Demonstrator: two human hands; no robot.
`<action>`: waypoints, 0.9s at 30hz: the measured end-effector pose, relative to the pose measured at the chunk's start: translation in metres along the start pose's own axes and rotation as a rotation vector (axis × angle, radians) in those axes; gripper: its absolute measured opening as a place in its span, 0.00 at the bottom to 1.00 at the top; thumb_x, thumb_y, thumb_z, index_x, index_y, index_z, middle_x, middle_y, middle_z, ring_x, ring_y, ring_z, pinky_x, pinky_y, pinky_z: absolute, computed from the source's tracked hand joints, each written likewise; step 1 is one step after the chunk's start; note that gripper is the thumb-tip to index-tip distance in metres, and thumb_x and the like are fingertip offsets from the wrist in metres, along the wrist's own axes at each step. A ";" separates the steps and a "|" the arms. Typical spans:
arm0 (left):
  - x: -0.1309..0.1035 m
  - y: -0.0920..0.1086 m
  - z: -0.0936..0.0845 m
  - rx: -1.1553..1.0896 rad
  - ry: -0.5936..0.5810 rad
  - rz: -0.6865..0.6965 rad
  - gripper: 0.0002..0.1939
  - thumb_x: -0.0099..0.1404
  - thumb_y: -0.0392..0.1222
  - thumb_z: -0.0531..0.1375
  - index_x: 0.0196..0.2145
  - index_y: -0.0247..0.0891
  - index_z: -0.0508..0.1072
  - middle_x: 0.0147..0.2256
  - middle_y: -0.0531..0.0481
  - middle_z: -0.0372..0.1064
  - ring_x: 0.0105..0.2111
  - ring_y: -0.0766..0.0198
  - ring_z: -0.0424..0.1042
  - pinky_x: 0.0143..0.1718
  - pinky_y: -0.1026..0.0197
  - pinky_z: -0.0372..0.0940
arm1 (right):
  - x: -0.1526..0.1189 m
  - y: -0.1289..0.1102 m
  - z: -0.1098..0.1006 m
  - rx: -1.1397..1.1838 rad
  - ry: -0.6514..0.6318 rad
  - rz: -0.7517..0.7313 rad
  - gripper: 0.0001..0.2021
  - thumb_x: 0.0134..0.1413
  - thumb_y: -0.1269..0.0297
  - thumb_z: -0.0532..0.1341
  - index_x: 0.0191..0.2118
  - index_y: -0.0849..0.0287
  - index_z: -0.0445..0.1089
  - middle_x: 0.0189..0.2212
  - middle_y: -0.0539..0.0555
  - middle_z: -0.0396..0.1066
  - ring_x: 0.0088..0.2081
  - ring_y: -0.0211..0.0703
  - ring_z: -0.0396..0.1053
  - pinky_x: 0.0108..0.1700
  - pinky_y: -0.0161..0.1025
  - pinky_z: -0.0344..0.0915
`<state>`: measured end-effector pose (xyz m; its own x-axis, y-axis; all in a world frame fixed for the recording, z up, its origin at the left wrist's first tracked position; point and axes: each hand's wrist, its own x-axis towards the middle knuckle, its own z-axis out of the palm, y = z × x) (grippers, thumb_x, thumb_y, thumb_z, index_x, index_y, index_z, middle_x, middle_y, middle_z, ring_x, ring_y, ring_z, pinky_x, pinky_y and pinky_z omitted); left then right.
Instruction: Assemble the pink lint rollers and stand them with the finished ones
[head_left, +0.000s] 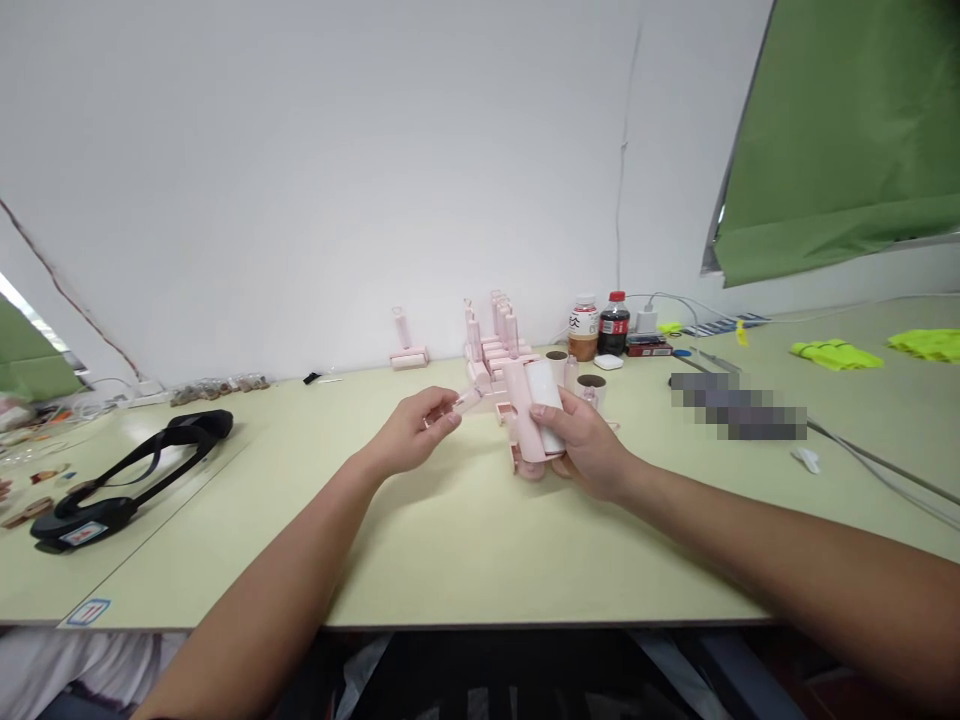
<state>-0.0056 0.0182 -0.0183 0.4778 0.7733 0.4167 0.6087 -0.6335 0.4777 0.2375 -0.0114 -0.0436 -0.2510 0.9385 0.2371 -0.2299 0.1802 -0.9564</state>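
My right hand point(589, 440) is wrapped round a lint roller point(523, 410), a pale pink cover with a white sticky roll showing beside it. Between the thumb and fingers of my left hand point(416, 430) is a translucent pink handle point(469, 400), pointing toward the roller. Whether handle and roller are joined I cannot tell. Behind them stand several finished-looking pink lint rollers point(504, 340), handles upward. Another upright pink lint roller point(409, 355) is set apart to the left, near the wall. Further pink parts under the right hand are partly hidden.
White rolls point(592, 390) stand just behind my right hand. A brown-drink bottle point(583, 330) and a cola bottle point(613, 325) are at the wall. A black strapped headset point(135, 480) lies left; cables and yellow-green cloths point(836, 353) lie right. The table's edge is near my body.
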 end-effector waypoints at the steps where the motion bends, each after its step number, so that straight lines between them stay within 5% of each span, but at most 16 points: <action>1: -0.002 0.005 0.001 -0.037 0.000 0.077 0.15 0.70 0.51 0.50 0.44 0.39 0.69 0.34 0.50 0.66 0.33 0.64 0.64 0.35 0.62 0.61 | 0.000 -0.001 0.000 0.042 -0.007 0.006 0.18 0.51 0.51 0.63 0.42 0.56 0.61 0.26 0.50 0.67 0.24 0.43 0.66 0.25 0.42 0.67; 8: -0.009 0.017 0.010 -0.099 0.061 0.282 0.14 0.72 0.47 0.49 0.43 0.37 0.70 0.29 0.52 0.61 0.29 0.66 0.60 0.33 0.62 0.59 | 0.000 -0.001 -0.001 0.191 -0.049 0.029 0.17 0.50 0.53 0.64 0.41 0.56 0.62 0.24 0.50 0.68 0.22 0.42 0.65 0.22 0.40 0.65; 27: -0.008 0.015 0.012 0.119 0.208 0.430 0.14 0.65 0.43 0.59 0.46 0.36 0.74 0.27 0.51 0.66 0.24 0.68 0.64 0.26 0.64 0.60 | 0.000 0.003 -0.001 0.012 0.037 0.044 0.20 0.48 0.51 0.65 0.41 0.56 0.62 0.25 0.50 0.69 0.26 0.45 0.69 0.24 0.39 0.64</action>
<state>0.0073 0.0026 -0.0243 0.5721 0.4131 0.7085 0.4579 -0.8776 0.1419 0.2378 -0.0105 -0.0462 -0.2259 0.9558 0.1880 -0.2308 0.1350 -0.9636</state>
